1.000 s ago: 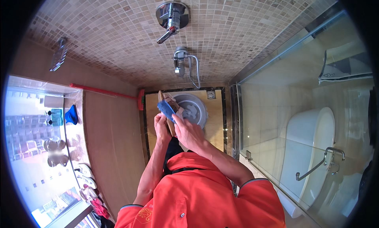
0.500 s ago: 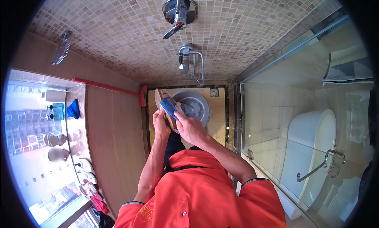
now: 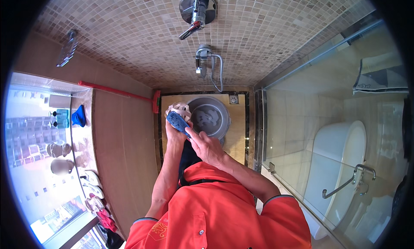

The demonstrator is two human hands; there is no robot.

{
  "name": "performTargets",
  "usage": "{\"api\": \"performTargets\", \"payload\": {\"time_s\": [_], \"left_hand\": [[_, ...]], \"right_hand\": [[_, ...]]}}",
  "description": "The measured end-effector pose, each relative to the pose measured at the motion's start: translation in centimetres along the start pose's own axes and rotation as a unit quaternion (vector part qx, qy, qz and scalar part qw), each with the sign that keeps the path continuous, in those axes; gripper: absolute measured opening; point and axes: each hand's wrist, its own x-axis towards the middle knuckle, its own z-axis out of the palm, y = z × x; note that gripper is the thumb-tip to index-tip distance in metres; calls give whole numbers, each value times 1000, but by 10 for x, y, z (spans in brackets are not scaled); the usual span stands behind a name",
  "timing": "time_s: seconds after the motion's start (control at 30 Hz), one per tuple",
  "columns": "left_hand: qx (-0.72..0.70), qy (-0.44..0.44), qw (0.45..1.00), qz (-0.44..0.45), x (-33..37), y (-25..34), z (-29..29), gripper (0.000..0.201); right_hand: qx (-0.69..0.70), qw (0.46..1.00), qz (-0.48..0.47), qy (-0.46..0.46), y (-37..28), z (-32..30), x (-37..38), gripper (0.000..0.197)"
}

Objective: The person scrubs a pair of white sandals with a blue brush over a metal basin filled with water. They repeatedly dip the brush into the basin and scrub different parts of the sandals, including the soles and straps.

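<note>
one blue sponge (image 3: pixel 177 121), one sandal (image 3: pixel 180 108), one basin (image 3: pixel 210 116)

Blue sponge (image 3: pixel 177 121), grey basin (image 3: pixel 210 116)

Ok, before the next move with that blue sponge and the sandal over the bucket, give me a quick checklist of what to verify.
1. Blue sponge gripped by the right hand: ok.
2. Pale strappy sandal held by the left hand: ok, though the fingers are mostly hidden.
3. Sponge touching the sandal: ok.
4. Grey bucket upright beside the hands: ok.
5. Water in the bucket: cannot tell.
6. Red broom lying away from the hands: ok.
</note>
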Motion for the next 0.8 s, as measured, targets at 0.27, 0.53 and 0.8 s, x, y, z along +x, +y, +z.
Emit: {"api": "performTargets", "payload": {"time_s": [0.27,0.53,0.8], "left_hand": [[-105,1,993,-48,6,12,-15,48],[-49,-58,995,-70,-8,4,5,36],[88,-34,995,28,18,-3,-30,37]], "right_hand": [[-3,999,-44,10,27,-10,-14,53],[42,998,-42,26,29,-8,-18,52],[189,972,114,82,18,3,-12,43]]}}
